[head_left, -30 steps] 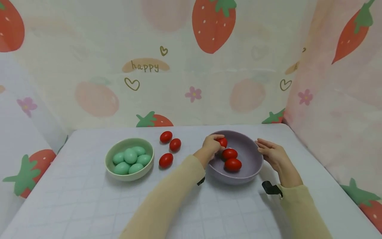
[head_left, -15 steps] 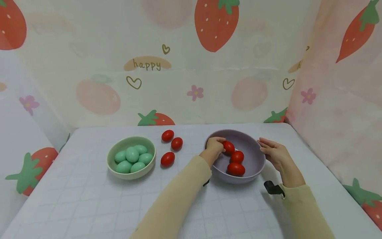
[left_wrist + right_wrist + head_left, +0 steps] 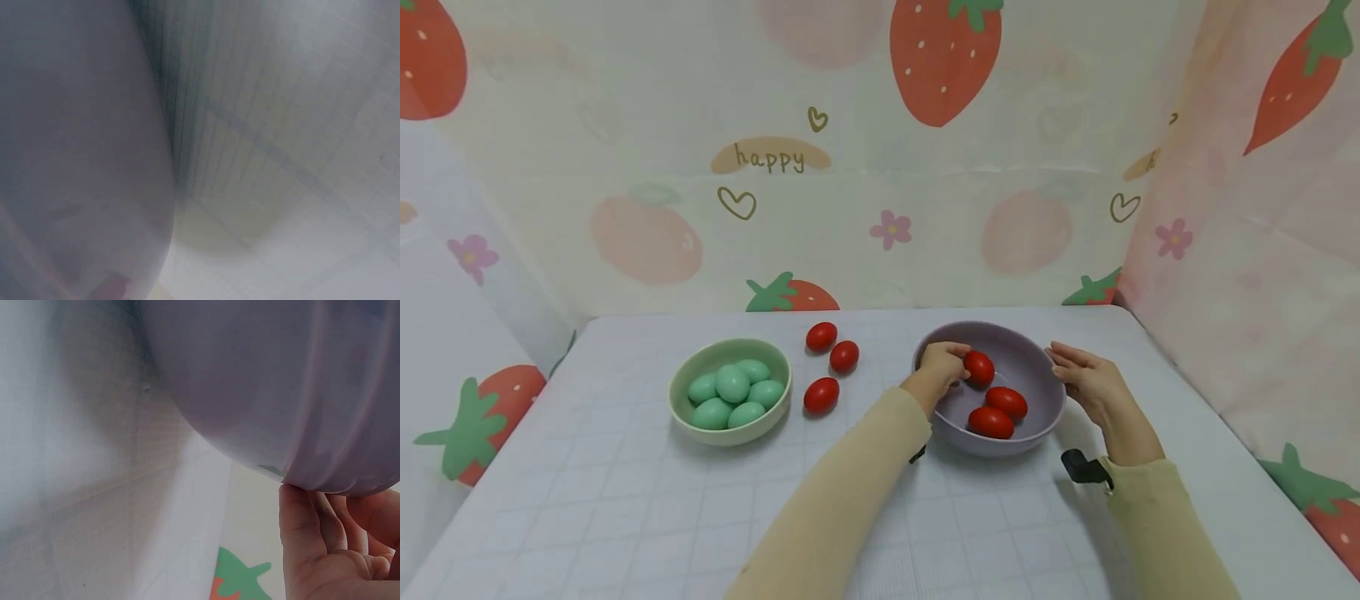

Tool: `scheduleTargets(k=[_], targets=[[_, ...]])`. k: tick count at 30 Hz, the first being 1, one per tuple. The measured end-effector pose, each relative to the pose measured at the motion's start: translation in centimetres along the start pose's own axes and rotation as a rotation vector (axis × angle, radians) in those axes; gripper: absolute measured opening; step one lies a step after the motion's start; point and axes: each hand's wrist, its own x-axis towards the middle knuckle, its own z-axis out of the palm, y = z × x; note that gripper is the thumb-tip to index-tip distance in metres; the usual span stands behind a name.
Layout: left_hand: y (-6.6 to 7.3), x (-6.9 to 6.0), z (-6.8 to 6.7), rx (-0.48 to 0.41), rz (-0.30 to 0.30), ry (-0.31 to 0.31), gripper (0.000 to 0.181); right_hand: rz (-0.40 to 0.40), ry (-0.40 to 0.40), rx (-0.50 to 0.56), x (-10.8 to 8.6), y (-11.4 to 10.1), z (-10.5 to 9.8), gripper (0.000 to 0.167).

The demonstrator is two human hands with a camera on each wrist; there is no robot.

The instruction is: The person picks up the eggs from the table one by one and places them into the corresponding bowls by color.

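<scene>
A purple bowl (image 3: 1037,412) holds three red eggs; one red egg (image 3: 979,369) lies just beyond the left hand's fingertips. My left hand (image 3: 942,367) reaches over the bowl's left rim, thumb and fingers spread apart at that egg's left side, not curled round it. Whether they touch it is hard to tell. My right hand (image 3: 1093,387) is at the bowl's right side, and in the right wrist view the fingertips of that hand (image 3: 337,544) rest against the bowl's outer wall (image 3: 237,381). The left wrist view shows only the bowl's outside (image 3: 87,137) and tablecloth.
Left of the purple bowl, three red eggs (image 3: 822,337) (image 3: 844,357) (image 3: 822,396) lie on the white table (image 3: 625,500). Farther left stands a green bowl (image 3: 730,435) with several pale green eggs (image 3: 732,383). A strawberry-print cloth (image 3: 880,167) hangs behind.
My left hand has moved right over the bowl and let go of its red egg, which now lies inside. The other two eggs in the bowl have shifted. My right hand stays at the rim.
</scene>
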Motion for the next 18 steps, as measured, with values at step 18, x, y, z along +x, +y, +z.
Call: scheduleTargets(k=[18], targets=[[4.7,-6.9,-1.6,0.078,-0.063,-0.009,0.049,-0.037,-0.022,0.074,0.0,0.3,-0.2,0.061]])
